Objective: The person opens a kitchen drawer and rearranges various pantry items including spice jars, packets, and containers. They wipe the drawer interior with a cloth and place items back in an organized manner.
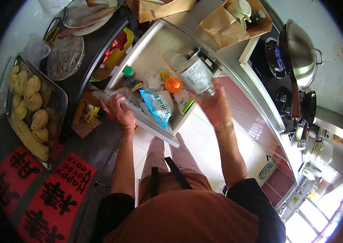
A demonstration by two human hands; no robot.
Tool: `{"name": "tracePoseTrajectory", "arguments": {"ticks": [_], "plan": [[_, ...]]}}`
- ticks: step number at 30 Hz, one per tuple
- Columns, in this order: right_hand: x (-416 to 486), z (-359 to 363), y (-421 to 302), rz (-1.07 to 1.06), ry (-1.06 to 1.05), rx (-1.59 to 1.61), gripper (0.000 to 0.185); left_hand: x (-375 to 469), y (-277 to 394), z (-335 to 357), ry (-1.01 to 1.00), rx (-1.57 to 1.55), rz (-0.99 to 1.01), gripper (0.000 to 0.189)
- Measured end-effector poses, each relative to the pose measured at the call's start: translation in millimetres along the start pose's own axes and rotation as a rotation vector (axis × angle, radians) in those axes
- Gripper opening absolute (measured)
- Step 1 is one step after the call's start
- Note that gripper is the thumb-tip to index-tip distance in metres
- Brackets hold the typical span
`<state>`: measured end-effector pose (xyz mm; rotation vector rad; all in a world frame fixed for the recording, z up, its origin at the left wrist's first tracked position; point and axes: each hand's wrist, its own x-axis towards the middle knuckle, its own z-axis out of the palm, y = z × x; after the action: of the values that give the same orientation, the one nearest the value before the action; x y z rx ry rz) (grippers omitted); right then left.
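An open drawer (147, 45) in front of me holds a blue and white packet (158, 106), a jar with an orange lid (173, 84), a green-capped container (128, 71) and several small plastic bags. Over the drawer's right side, my right hand (215, 104) grips a clear jar with a white printed label (197, 76). My left hand (118, 111) rests at the drawer's front left corner, fingers spread over its edge. Whether it presses on the edge is hard to tell. Another clear round container (178, 62) lies behind the held jar.
Left, a glass tray of shaped dough (37, 100) and a plastic-covered plate (66, 57) stand on the dark counter. Brown paper bags (224, 27) sit at the back. At right, a lidded wok (300, 56) stands over a lit gas burner (276, 57), its wooden handle (295, 101) pointing towards me.
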<state>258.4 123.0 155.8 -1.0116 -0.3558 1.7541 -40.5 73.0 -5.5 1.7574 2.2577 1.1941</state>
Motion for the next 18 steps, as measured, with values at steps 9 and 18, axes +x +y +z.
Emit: {"name": "tracePoseTrajectory", "arguments": {"ticks": [9,18], "plan": [[36.7,-63.2,-120.1,-0.528,0.451,-1.039,0.080,6.6,9.4,-4.2,0.048,0.011,0.066,0.028],[92.0,-76.8,-153.9,-0.671,0.422,-1.766,0.088,6.2,6.0,-6.3,-0.025,-0.022,0.087,0.032]]}}
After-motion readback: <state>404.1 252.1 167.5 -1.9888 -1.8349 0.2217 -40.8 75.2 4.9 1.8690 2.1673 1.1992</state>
